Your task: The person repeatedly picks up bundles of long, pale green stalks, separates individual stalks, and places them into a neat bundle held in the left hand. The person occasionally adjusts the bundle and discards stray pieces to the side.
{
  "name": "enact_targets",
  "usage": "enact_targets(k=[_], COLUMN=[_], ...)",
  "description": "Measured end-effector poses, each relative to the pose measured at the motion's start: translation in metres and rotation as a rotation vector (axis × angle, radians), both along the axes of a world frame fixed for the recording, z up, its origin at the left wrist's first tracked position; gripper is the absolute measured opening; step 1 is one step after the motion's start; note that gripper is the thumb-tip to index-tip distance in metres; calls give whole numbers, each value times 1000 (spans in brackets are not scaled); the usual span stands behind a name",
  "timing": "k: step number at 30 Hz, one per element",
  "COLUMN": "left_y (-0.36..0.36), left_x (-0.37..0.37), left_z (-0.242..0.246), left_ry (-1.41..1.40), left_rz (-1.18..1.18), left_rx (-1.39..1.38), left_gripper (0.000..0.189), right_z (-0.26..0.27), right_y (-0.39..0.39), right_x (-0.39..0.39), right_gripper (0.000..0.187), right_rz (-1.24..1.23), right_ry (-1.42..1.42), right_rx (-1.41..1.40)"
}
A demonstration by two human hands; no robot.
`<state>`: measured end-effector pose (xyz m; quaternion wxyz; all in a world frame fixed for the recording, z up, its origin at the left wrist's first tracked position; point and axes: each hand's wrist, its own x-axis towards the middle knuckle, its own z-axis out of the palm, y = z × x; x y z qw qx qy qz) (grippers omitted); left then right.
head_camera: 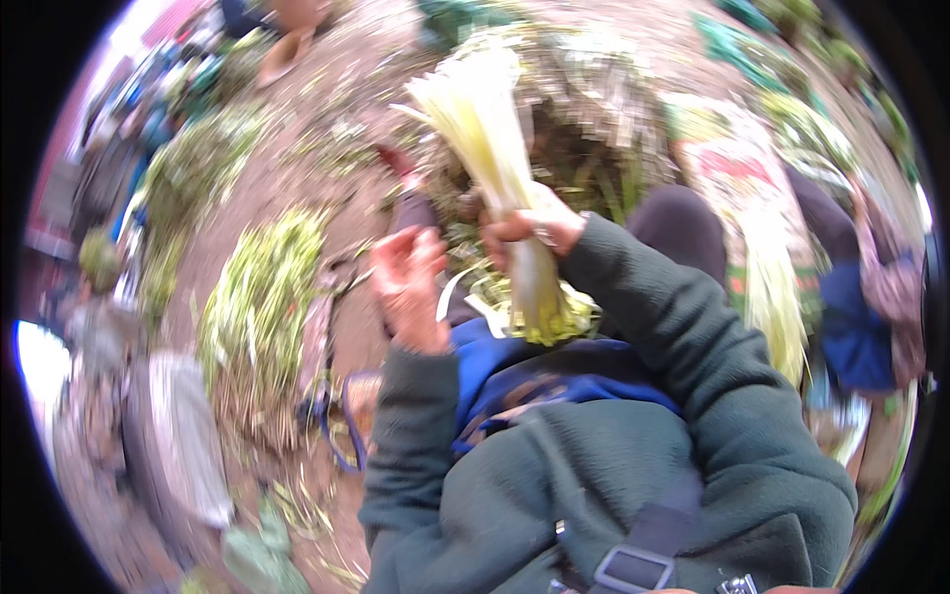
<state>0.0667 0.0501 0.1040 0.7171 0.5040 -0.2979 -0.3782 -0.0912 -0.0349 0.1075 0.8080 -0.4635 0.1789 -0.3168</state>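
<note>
My right hand (536,224) is closed round the middle of a bundle of pale yellow-white leaf stalks (482,134). Its loose ends fan out upward in the picture; the tighter, yellow-green end hangs over my lap. Just left of the bundle, my left hand (412,286) is raised with fingers apart and slightly curled, apparently touching nothing. Pale leaf strips (484,306) lie between my legs, beneath the bundle. Beyond my knees stands a large heap of dry stalks (594,82), blurred, with a dark hollow on its near side.
Cut green stalks (263,297) lie on the bare ground at left. At right, a printed sack (731,167) has a pale leaf bundle (772,289) on it, beside a seated person (887,297). A white sack (185,438) lies lower left. Another person's hat (286,56) shows at upper left.
</note>
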Motion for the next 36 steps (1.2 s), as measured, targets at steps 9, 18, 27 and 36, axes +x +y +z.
enact_targets(k=[9, 18, 27, 36], left_y=[-9, -21, -17, -1], left_x=[-1, -13, -16, -34], left_z=[-52, -95, -125, -149], left_ry=[50, 52, 12, -208], left_rz=[-255, -495, -528, -557], left_rx=[79, 167, 321, 490], left_gripper=[10, 10, 10, 9], right_z=[63, 146, 133, -59], right_y=[-8, 107, 146, 64], right_x=[-195, -475, -456, -472], right_gripper=[35, 20, 34, 46], right_rz=[-654, -919, -1014, -806], right_ry=[-338, 360, 1637, 2029], right_rx=[-153, -63, -110, 58])
